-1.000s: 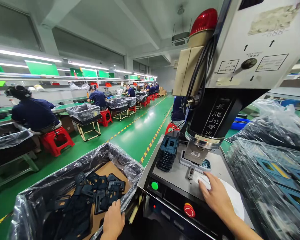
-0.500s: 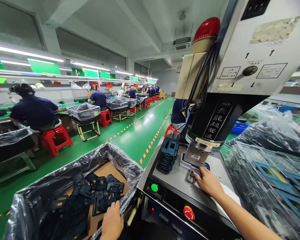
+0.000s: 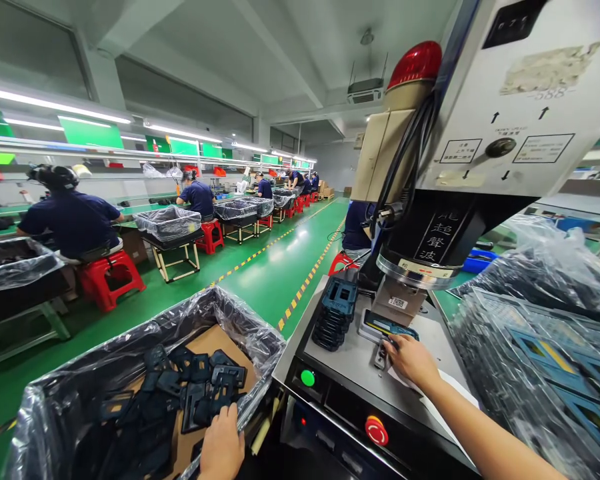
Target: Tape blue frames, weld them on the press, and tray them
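Note:
My right hand (image 3: 413,360) is at the near edge of a white fixture, its thumb and fingers pinched beside a small metal block (image 3: 380,357). What they grip is hidden. A teal plastic part with a yellow strip (image 3: 387,325) lies in the fixture, close to the fingertips. Above it hangs the metal horn (image 3: 397,300) of an ultrasonic welding press, raised off the part. My left hand (image 3: 223,443) is closed over the near right rim of a plastic-lined bin (image 3: 253,393). Inside the bin lie several dark plastic parts (image 3: 195,383).
A stack of teal frames (image 3: 336,310) stands left of the horn. A green button (image 3: 307,378) and a red stop button (image 3: 377,431) sit on the front panel. Bagged teal parts (image 3: 545,360) pile up at right. Co-workers sit on red stools (image 3: 111,277) along the line.
The press horn has risen, uncovering the teal part and its yellow strip. My right hand has shifted slightly left at the fixture's edge. My left hand stays at the bin rim.

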Action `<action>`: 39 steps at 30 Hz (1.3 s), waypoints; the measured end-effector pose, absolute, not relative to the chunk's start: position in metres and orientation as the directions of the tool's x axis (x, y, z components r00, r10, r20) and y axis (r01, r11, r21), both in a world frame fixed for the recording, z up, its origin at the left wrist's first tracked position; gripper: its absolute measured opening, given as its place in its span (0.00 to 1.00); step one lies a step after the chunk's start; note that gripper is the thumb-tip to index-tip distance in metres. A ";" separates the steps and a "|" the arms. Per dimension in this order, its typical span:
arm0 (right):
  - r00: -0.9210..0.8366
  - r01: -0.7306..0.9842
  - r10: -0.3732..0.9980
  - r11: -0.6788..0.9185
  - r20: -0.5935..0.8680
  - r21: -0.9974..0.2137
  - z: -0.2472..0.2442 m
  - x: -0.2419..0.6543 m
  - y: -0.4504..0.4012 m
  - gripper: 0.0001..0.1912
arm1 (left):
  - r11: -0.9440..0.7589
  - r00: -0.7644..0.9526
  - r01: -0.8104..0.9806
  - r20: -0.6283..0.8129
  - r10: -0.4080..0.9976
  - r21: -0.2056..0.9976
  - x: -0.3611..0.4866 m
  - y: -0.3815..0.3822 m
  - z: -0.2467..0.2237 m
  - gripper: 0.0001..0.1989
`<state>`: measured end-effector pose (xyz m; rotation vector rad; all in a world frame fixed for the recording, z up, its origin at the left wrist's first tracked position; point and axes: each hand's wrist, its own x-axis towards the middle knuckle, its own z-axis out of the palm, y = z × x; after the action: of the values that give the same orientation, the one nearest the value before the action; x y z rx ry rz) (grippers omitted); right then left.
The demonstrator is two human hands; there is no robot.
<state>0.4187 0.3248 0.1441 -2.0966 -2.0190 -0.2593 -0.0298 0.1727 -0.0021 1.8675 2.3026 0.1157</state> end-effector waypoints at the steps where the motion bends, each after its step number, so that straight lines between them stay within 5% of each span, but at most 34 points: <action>1: 0.054 0.998 0.961 -0.044 0.271 -0.040 0.145 0.419 0.326 0.24 | 0.209 -0.198 0.963 -0.082 0.977 0.173 -0.030 0.173 -0.002 0.24; 12: 0.192 0.981 0.970 -0.185 0.152 -0.060 0.153 0.432 0.341 0.22 | 0.218 -0.205 0.960 -0.093 0.974 0.176 -0.031 0.175 -0.012 0.25; 20: 0.118 0.992 0.992 -0.116 0.055 -0.040 0.170 0.435 0.351 0.21 | 0.199 -0.191 0.960 -0.060 0.980 0.197 -0.031 0.175 -0.016 0.26; 27: -0.011 0.998 0.982 0.001 0.190 0.057 0.164 0.436 0.346 0.22 | 0.206 -0.194 0.960 -0.078 0.978 0.192 -0.030 0.177 -0.013 0.27; 39: 0.100 0.993 0.958 -0.112 0.271 0.029 0.155 0.422 0.336 0.21 | 0.222 -0.197 0.959 -0.144 0.970 0.176 -0.029 0.176 -0.006 0.28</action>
<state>0.4222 0.3363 0.1550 -2.2046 -1.9785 -0.3334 -0.0286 0.1758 -0.0058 1.8299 2.2702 0.0686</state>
